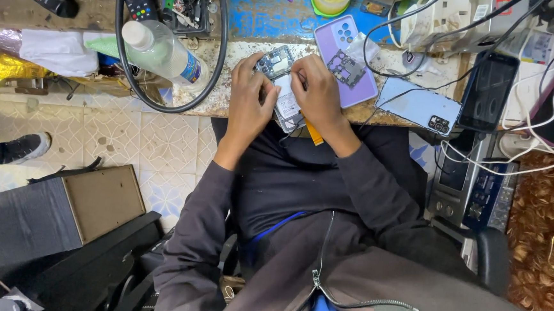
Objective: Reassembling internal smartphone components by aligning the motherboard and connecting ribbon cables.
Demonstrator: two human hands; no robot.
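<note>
An opened smartphone with its circuit board and white battery exposed lies at the near edge of the worn workbench. My left hand grips its left side. Over the phone's right side, my right hand has its fingers curled and pressed on the battery area. A yellow strip hangs below the phone, under my right wrist. Whether my right hand holds a small tool is hidden.
A purple phone back cover with a dark frame piece on it lies right of my hands. A light blue phone and a black phone lie farther right among white cables. A clear plastic bottle and black cable loop sit left.
</note>
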